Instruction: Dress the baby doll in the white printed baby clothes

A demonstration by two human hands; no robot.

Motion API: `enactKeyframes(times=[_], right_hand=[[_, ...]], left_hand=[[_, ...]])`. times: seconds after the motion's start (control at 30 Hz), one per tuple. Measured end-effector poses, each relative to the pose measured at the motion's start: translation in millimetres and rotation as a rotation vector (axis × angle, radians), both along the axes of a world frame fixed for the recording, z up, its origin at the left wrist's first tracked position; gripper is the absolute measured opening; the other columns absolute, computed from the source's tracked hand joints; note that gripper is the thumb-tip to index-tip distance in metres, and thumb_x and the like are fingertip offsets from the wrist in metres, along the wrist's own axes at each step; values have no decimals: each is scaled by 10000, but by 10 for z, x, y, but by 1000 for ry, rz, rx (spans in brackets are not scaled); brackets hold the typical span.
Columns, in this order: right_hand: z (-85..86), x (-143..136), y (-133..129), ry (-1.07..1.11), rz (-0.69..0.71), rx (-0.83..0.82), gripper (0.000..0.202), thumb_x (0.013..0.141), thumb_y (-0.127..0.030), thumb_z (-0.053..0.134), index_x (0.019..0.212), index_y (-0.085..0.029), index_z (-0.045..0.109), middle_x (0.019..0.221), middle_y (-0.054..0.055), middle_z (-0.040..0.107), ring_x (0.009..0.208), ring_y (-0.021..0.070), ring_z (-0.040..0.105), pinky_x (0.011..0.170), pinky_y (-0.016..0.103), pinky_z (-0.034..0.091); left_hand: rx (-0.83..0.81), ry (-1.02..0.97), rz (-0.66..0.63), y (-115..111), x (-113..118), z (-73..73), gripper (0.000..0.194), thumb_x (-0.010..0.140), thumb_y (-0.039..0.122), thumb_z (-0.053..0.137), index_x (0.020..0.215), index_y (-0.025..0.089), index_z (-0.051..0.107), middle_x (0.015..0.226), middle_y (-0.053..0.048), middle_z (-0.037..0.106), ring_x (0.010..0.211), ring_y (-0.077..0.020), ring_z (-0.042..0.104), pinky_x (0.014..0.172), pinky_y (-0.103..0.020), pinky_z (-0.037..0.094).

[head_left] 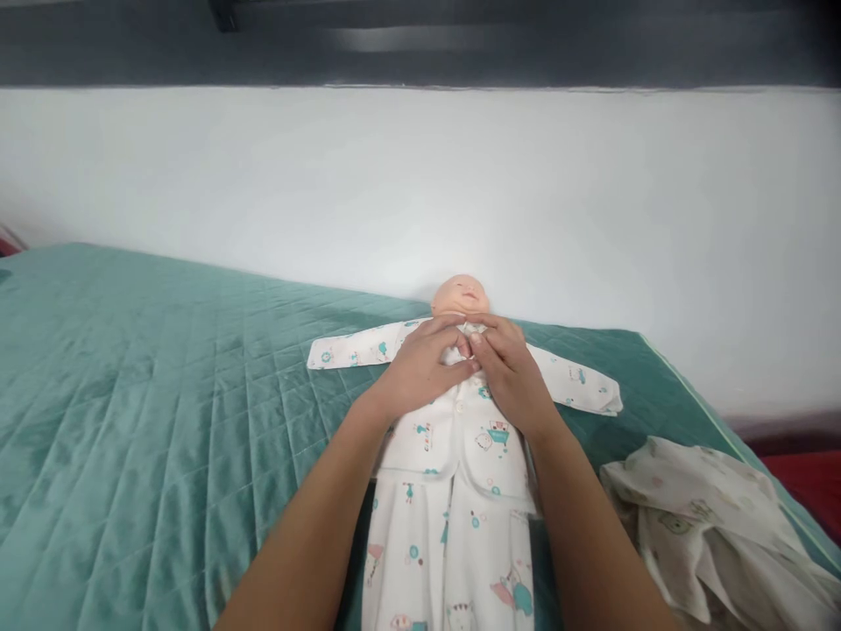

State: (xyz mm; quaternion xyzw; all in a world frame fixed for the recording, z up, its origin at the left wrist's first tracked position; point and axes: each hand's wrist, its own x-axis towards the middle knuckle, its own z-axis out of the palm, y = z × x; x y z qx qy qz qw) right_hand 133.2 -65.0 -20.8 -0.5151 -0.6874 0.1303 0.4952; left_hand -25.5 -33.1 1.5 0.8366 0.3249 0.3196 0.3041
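A baby doll [460, 292] lies on its back, its head against the wall and its sleeves spread to both sides. It wears a white printed jacket [420, 443] with a button front and matching trousers [411, 552]. At the upper chest, just below the neck, my left hand [430, 361] pinches the jacket's front edge with curled fingers. Opposite it, my right hand [507, 364] grips the same front opening, thumb and fingers meeting near the left fingertips. The button or fastening between the fingers is mostly hidden. Lower down, one button shows on the jacket front.
Under the doll spreads a green quilted bed cover [164, 412], reaching far to the left. A crumpled white printed cloth [703, 517] lies at the lower right. Behind the bed rises a white wall [420, 184], and red fabric [805, 486] shows beyond the right edge.
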Motion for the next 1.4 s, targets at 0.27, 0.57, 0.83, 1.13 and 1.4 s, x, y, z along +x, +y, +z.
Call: enactKeyframes(times=[0.27, 0.57, 0.83, 1.13, 1.4], right_hand=[[41, 106, -75, 270, -184, -53, 390, 994, -480, 373, 1125, -234, 646, 1155, 54, 657, 1122, 231, 581, 1035, 417, 405], [133, -16, -89, -25, 145, -49, 340, 965, -395, 486, 743, -227, 680, 1263, 52, 625, 1283, 233, 465, 1114, 420, 307], [30, 645, -135, 278, -532, -153, 414, 912, -493, 464, 1043, -204, 729, 992, 46, 722, 985, 277, 654, 830, 381, 505], [-382, 678, 160, -457, -296, -172, 403, 861, -283, 451, 1201, -226, 659, 1265, 91, 648, 1185, 293, 564, 1040, 460, 407], [-576, 844, 143, -406, -525, -239, 500, 815, -158, 384, 1196, -220, 702, 1288, 80, 643, 1168, 292, 595, 1003, 441, 457]], left_hand=[[-66, 184, -331, 12, -216, 152, 211, 881, 431, 619, 837, 243, 703, 1566, 28, 364, 1503, -237, 200, 1239, -421, 162], [-132, -24, -318, 12, -172, 116, 326, 861, 381, 626, 621, 172, 554, 1293, -28, 608, 1231, -206, 531, 1084, -353, 378], [74, 262, 606, 86, -488, 230, 223, 857, 345, 577, 709, 187, 632, 1161, -65, 667, 1119, -255, 585, 970, -381, 462], [188, 365, 589, 255, -356, -224, 239, 909, 331, 510, 1096, 240, 625, 1186, -43, 643, 1079, -228, 590, 937, -359, 477], [278, 516, 649, 404, -497, -452, 329, 909, 185, 424, 1171, 254, 610, 1157, -57, 669, 1089, -236, 585, 900, -352, 439]])
